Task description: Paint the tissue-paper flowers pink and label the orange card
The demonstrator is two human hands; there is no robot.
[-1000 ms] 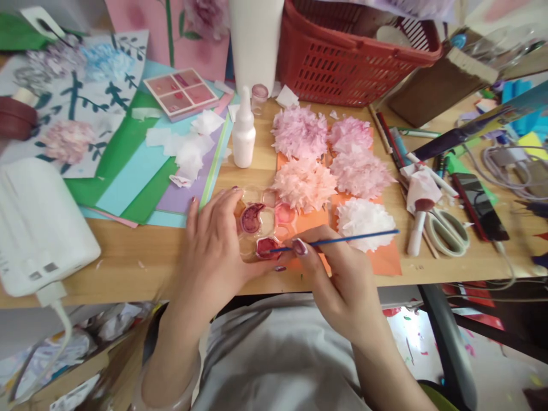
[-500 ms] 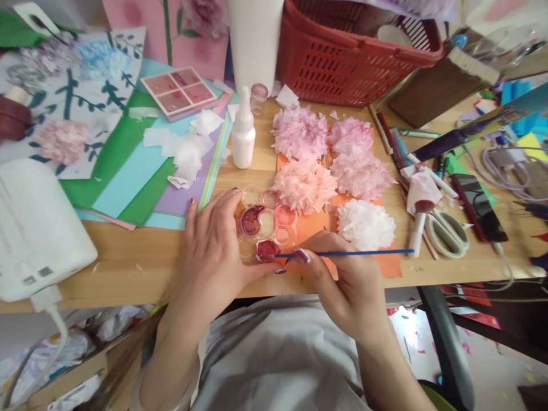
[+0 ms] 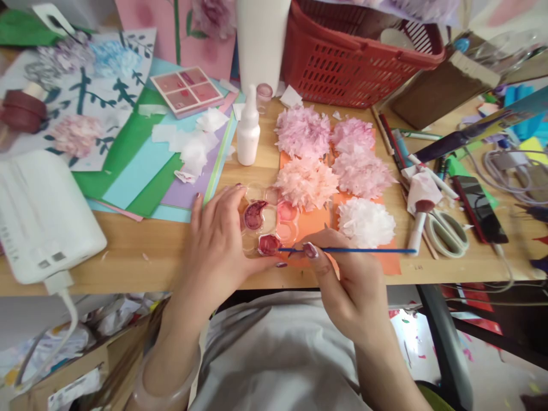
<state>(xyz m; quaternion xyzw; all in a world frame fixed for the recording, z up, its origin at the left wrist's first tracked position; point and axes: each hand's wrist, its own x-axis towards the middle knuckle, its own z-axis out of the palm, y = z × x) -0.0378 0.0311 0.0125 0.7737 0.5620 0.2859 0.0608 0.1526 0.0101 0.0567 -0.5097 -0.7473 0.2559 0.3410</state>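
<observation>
My left hand [image 3: 218,240] is closed around the left side of a clear plastic paint palette [image 3: 269,218], thumb along its near edge. Dark red paint [image 3: 254,216] lies in some of its round wells, paler pink in others. Between the thumb and fingers of my right hand [image 3: 346,274] is a thin blue paintbrush [image 3: 368,250], lying almost level. Its tip reaches the rim of the nearest dark red well. Behind the palette sits a peach paper flower [image 3: 307,181], and a white paper flower [image 3: 366,221] is beyond the brush handle.
Pink paper flowers [image 3: 303,132] rest on orange paper. A white dropper bottle [image 3: 248,134] stands behind the palette. At right lie scissors [image 3: 446,234] and a phone [image 3: 479,208]; a white power bank [image 3: 47,217] is at left. A red basket [image 3: 342,63] stands at the back.
The whole view has shifted slightly, so the things at left appear further right. Both hands keep their grips, and the brush tip is still at the near dark red well.
</observation>
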